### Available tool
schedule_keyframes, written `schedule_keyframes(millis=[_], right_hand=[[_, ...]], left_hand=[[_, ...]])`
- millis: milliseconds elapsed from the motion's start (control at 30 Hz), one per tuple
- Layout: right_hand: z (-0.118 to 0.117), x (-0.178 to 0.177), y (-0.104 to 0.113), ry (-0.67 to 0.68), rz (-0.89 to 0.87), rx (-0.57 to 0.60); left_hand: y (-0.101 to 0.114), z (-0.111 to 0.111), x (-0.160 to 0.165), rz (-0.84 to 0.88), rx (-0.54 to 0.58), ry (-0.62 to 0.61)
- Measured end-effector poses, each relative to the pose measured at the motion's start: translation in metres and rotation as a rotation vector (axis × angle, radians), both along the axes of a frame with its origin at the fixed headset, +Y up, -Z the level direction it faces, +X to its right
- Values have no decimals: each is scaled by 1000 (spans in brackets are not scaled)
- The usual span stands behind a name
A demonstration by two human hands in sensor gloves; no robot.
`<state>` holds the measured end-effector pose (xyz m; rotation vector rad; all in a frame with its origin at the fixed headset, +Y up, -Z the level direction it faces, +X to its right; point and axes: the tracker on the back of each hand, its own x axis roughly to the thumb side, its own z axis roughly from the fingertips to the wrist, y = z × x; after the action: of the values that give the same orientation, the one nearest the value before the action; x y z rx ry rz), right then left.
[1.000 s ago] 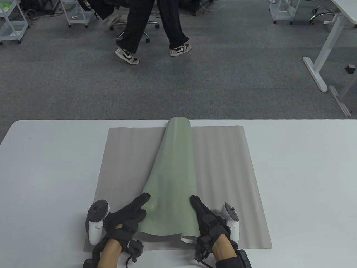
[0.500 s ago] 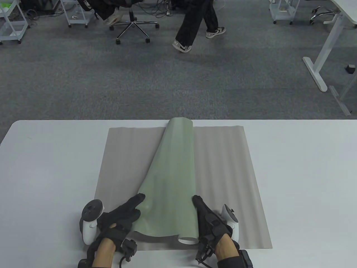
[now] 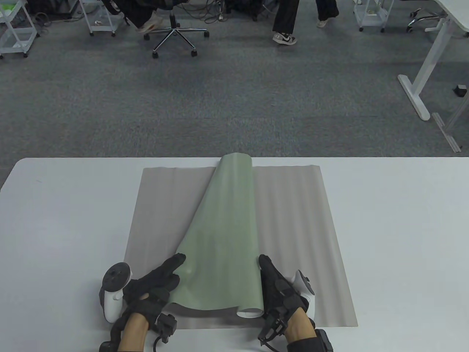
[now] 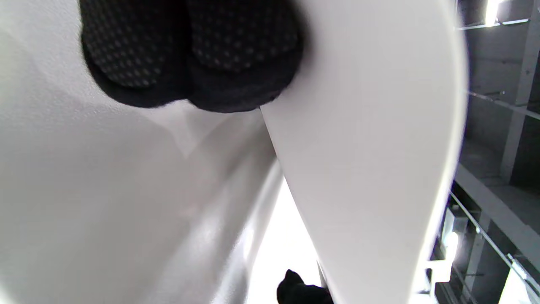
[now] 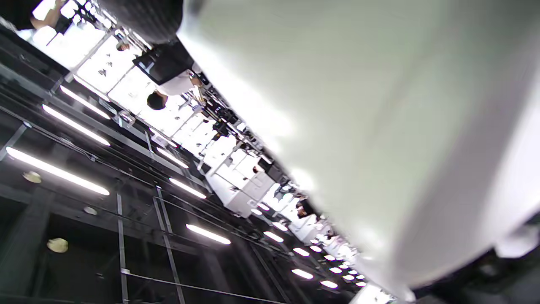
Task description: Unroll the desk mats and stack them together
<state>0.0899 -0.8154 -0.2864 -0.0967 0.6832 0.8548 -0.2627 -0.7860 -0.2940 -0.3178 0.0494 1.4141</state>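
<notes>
Since a second ago my left hand (image 3: 154, 286) drags the green mat (image 3: 223, 234) leftward over the grey mat (image 3: 293, 220); right hand (image 3: 282, 293) grips the roll. Next: spread it flat.

On the surface (image 3: 403, 227) at lower centre lies the flat mat (image 3: 293, 220); the half-rolled mat (image 3: 223, 238) lies on it, centre. The left hand (image 3: 154, 286) sits at its lower-left edge, the right hand (image 3: 282, 293) at its lower-right.
</notes>
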Motion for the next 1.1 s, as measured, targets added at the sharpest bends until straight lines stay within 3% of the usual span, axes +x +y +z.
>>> schedule_keyframes(millis=[100, 233, 400, 600, 700, 767, 1000, 1100], right_hand=[[0, -1, 3, 1, 51, 39], [1, 4, 12, -102, 200, 84], [2, 4, 8, -73, -36, -4], [-3, -3, 0, 48, -16, 19], [-3, 3, 8, -74, 179, 65], [-2, 7, 11, -111, 205, 91], [-1, 7, 5, -76, 31, 17], [-2, 5, 4, -42, 64, 16]], left_hand=[[0, 0, 0, 6, 3, -7], [0, 0, -5, -10, 5, 12], [0, 0, -11, -11, -1, 26], [-5, -1, -14, 12, -21, 15], [-4, 0, -17, -13, -18, 44], [-4, 1, -19, -7, -19, 53], [-3, 1, -23, -2, -14, 54], [-4, -1, -26, -14, -16, 52]])
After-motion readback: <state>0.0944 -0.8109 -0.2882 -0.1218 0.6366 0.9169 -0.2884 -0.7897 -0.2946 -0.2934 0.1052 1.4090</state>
